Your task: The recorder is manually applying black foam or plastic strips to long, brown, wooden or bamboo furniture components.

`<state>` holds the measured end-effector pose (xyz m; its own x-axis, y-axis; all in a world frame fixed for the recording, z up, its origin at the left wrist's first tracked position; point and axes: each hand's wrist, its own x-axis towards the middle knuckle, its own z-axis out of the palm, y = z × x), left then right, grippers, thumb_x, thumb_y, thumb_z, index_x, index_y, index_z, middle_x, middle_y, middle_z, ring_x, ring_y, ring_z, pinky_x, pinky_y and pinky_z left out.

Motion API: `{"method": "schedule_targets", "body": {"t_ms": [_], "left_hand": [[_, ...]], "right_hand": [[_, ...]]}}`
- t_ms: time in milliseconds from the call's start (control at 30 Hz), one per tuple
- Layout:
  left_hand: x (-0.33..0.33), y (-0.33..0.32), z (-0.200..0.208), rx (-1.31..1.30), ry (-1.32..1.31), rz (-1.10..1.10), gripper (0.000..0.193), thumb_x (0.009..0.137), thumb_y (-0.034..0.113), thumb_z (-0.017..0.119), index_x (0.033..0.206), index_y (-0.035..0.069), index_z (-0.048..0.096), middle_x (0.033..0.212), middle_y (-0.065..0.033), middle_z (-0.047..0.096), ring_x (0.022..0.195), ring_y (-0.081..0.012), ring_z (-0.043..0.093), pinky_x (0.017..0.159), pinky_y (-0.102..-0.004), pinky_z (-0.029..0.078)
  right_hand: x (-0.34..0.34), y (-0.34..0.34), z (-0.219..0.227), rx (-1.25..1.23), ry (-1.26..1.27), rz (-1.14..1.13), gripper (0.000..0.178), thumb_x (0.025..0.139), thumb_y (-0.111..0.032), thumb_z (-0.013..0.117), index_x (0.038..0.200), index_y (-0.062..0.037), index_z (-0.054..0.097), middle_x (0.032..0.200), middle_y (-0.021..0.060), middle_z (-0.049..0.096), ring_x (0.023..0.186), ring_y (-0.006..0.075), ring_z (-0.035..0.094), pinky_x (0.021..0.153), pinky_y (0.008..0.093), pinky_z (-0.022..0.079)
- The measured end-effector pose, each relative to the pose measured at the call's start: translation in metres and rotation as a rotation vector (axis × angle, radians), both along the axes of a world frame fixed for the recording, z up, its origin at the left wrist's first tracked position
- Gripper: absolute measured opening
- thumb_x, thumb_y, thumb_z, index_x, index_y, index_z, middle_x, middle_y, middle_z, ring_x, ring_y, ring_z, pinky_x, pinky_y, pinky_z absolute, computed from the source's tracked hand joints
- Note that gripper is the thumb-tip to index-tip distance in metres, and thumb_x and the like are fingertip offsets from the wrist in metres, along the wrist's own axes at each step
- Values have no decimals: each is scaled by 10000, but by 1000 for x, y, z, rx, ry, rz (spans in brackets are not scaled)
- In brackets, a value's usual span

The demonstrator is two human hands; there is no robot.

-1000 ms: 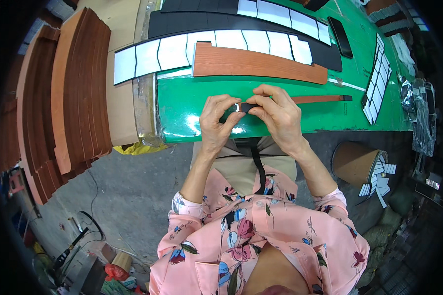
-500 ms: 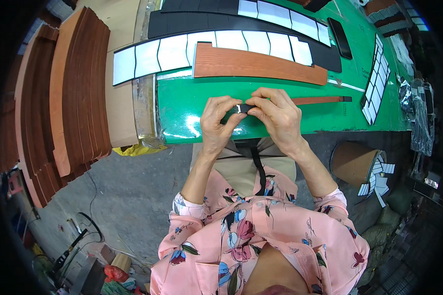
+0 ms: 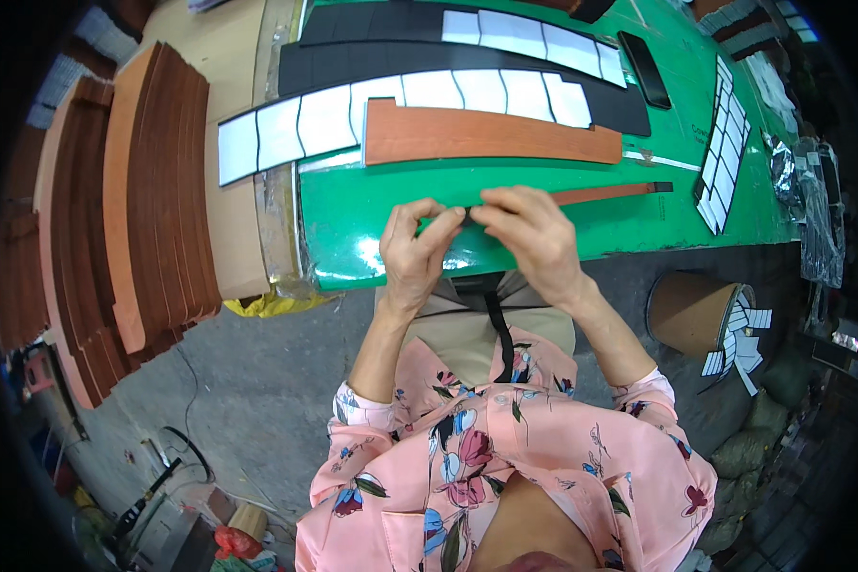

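Head view. The small dark piece [image 3: 467,214] is held just above centre of the frame, over the near part of the green desk [image 3: 338,234]. The left hand [image 3: 412,253] has its thumb and forefinger clamped on the piece from the left. The right hand [image 3: 534,243] has its fingers pinched on it from the right; the 2 sets of fingertips stand just beside each other. Most of the piece is covered, so its long axis and the way it points cannot be determined.

A thin brown strip [image 3: 605,194] extends from behind the right hand, long axis left to right and rising slightly, black end pointing right. Whether it joins the held piece cannot be determined.

Upper centre: 1 brown panel [image 3: 491,135], long axis left to right, overlaps a white-faced panel [image 3: 324,121]. Upper right: 1 black phone [image 3: 644,69], tilted; further right, a white-gridded panel [image 3: 723,148] stands lengthwise toward the viewer. Left: stacked brown panels [image 3: 157,200]. Lower right: a brown bin [image 3: 686,310] with white scraps [image 3: 737,334] at its mouth.
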<state>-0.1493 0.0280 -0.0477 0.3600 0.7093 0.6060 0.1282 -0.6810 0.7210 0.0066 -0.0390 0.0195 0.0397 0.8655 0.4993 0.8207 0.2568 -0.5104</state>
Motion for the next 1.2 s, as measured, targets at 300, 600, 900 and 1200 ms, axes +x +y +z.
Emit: {"method": "schedule_targets", "body": {"t_ms": [300, 600, 900, 1200], "left_hand": [[1, 2, 8, 143, 91, 19, 360, 693, -26, 685, 1013, 136, 653, 877, -100, 569, 738, -247, 571, 558, -327, 451], [-9, -19, 33, -136, 101, 53, 333, 818, -20, 602, 1142, 50, 569, 916, -136, 561, 790, -259, 568, 645, -335, 468], [-23, -14, 25, -540, 307, 75, 210, 932, 119, 500, 1045, -28, 597, 856, -111, 567, 743, -174, 552, 665, -294, 444], [-19, 20, 48, -559, 185, 268, 231, 963, 150, 457, 891, -44, 559, 703, -51, 442, 637, -128, 426, 589, -295, 381]], "right_hand": [[3, 1, 0, 52, -53, -9, 233, 710, -23, 648, 938, -70, 653, 1065, 95, 580, 985, 284, 561, 758, 369, 503], [141, -64, 32, 62, 21, -585, 263, 881, -99, 536, 1132, -36, 583, 1122, 154, 567, 1053, 319, 535, 890, 394, 433], [204, -112, -32, -254, 656, -672, 339, 942, -167, 510, 1218, 28, 532, 878, 103, 663, 767, 119, 625, 668, 254, 509], [200, -90, -4, -211, 748, -519, 304, 924, -176, 552, 1158, 14, 595, 1000, 48, 577, 874, 101, 507, 792, 241, 402]]}}
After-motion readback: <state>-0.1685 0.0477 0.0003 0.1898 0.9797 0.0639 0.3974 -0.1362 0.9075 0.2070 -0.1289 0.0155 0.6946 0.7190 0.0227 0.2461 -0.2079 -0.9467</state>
